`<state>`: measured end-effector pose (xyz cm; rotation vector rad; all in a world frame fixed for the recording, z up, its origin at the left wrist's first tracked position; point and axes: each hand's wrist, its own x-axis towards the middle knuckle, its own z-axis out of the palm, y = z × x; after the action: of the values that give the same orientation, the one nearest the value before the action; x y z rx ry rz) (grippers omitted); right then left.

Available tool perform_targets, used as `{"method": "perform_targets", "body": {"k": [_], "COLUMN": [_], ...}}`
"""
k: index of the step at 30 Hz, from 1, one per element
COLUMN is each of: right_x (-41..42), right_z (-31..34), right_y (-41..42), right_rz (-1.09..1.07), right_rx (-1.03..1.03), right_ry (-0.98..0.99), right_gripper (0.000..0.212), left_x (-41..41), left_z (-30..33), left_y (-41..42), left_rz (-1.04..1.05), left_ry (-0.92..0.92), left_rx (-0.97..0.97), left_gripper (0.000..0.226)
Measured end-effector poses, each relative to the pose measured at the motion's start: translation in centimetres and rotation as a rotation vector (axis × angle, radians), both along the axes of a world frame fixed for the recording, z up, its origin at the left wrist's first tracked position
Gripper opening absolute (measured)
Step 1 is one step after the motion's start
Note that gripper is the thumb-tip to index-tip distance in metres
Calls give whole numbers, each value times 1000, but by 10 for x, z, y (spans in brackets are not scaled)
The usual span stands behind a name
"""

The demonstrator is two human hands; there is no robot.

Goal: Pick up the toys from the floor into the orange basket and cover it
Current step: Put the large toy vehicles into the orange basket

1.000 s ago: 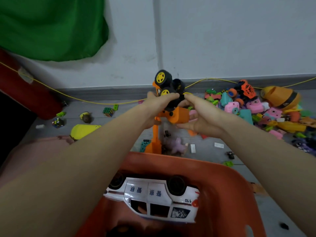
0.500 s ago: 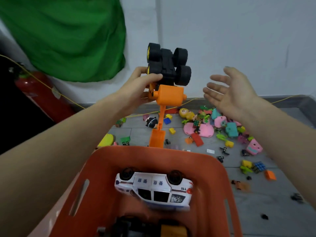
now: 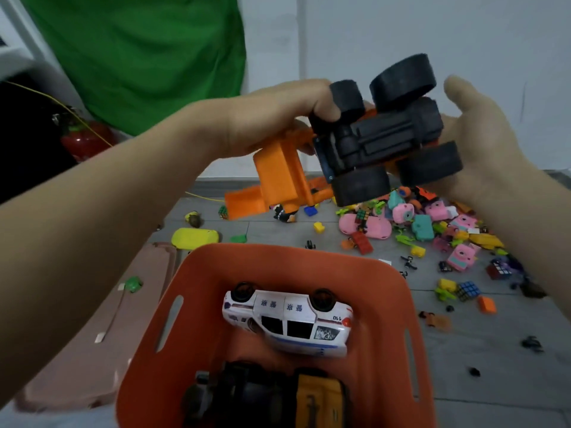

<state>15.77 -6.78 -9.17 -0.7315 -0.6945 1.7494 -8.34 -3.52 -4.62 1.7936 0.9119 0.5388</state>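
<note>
Left hand (image 3: 272, 118): I saw its fingers clamped on the orange toy truck (image 3: 364, 143).
Right hand (image 3: 482, 140): fingers spread, palm against the wheels.
Truck: upside down above the orange basket (image 3: 197, 273), over its far edge.

Wall: you face a plain white wall (image 3: 401, 32), evenly lit, with a faint vertical seam near the middle
Cloth: a green cloth (image 3: 139, 57) hangs over the wall at your upper left
Skirting: a grey skirting strip (image 3: 213, 186) runs where the wall meets the floor
Floor: you stand over grey floor tiles (image 3: 479, 350) with thin joints
Left edge: a red extinguisher (image 3: 83, 140) stands by a dark area, with a yellow cord (image 3: 77, 118) crossing it
Mat: a pink mat (image 3: 102, 335) lies on the floor at your left
</note>
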Motion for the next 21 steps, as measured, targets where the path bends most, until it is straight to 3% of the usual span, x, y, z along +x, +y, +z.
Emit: {"method": "perform_targets", "body": {"k": [3,7,11,18,21], "right_x": [-3,-12,-27,-30,-36], "right_z": [-2,-9,-24,-35,-29], "right_y": [-14,-28,-39,-38,-31], "right_rz": [158,318,428,393,320], "right_rx": [-43,-110,-213,-272,-248], "right_ry": [23,-115,-220,-303,-309], "right_gripper": [65,64,63,68,69], "left_x": [-8,-15,-16,-12,-16], "left_z": [3,8,6,-18,-27], "left_y": [-3,-10,-21,-34,-42], "left_rz": [57,41,40,-9,-90], "left_ry": [-1,183,325,399,343], "left_rx": [-141,-230,-342,-495,-581], "left_gripper": [56,58,40,47,21]}}
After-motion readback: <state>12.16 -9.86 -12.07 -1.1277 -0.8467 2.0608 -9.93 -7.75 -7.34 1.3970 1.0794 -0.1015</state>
